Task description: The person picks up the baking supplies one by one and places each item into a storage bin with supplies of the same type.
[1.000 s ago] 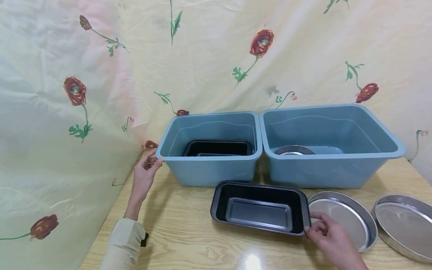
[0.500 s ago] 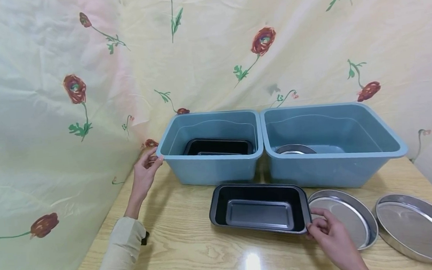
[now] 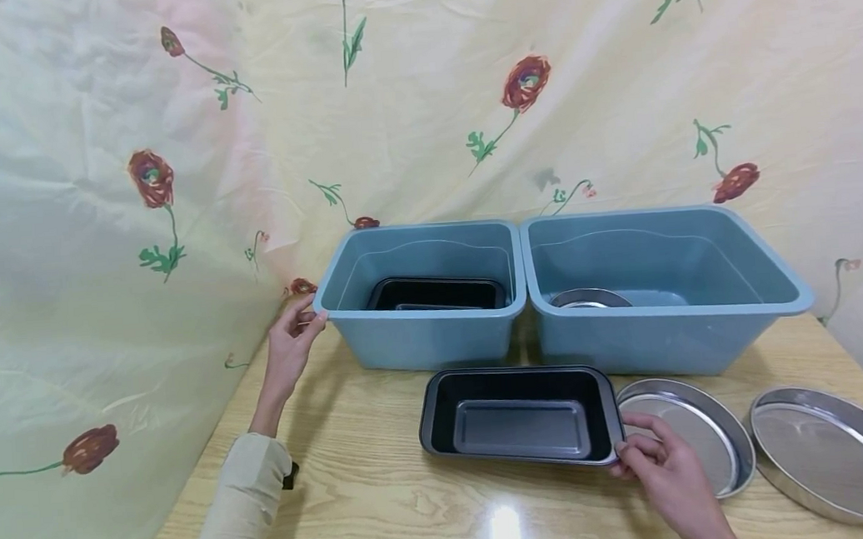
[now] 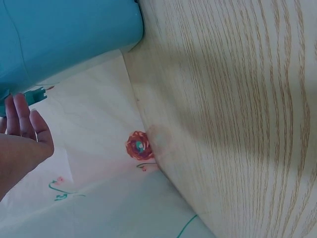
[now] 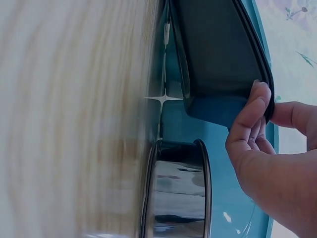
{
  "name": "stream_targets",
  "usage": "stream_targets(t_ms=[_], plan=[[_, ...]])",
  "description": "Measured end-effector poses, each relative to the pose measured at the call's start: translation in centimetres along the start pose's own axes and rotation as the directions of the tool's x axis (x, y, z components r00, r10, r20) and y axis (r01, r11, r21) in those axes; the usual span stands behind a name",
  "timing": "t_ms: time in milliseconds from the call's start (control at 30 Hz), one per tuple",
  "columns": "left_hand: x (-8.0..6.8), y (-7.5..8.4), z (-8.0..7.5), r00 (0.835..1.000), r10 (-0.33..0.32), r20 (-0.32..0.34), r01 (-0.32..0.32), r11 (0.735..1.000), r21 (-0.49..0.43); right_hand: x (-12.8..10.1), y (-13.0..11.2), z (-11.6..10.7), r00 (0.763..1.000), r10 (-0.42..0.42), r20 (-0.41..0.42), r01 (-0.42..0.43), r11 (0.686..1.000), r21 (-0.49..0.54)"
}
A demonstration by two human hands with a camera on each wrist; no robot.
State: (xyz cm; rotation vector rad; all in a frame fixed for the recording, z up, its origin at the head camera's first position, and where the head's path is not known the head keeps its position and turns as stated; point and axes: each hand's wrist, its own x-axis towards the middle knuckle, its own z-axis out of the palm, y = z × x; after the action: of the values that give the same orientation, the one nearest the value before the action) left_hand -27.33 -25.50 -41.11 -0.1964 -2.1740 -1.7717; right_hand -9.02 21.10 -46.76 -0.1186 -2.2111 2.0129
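Open bench (image 3: 388, 506) lies in front of the black loaf pan (image 3: 520, 418) and stretches left toward the draped cloth (image 3: 99, 243) — room for a hand to pass there. Behind the pan, two blue tubs (image 3: 436, 336) stand side by side, walling off the back. Just right of the pan, two round metal pans (image 3: 721, 437) crowd the bench — little gap between them. Each tub is open above, with one pan on its floor.

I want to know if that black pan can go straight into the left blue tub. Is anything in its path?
Only the tub's own front wall. The right hand grips the black loaf pan, lying just before the left blue tub. Another black pan already lies inside.
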Motion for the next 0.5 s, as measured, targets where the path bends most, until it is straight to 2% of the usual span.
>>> stream_targets(t_ms=[200,500], plan=[[-0.02,0.09,0.05,1.0,-0.004,0.002,0.004,1.0,0.007,-0.03,0.1,-0.12,1.0,-0.029,-0.001,0.029,0.996,0.084],[-0.09,0.17,0.06,1.0,-0.016,-0.002,0.016,1.0,0.013,-0.04,0.14,-0.34,0.999,-0.035,-0.013,0.036,0.994,0.105]])
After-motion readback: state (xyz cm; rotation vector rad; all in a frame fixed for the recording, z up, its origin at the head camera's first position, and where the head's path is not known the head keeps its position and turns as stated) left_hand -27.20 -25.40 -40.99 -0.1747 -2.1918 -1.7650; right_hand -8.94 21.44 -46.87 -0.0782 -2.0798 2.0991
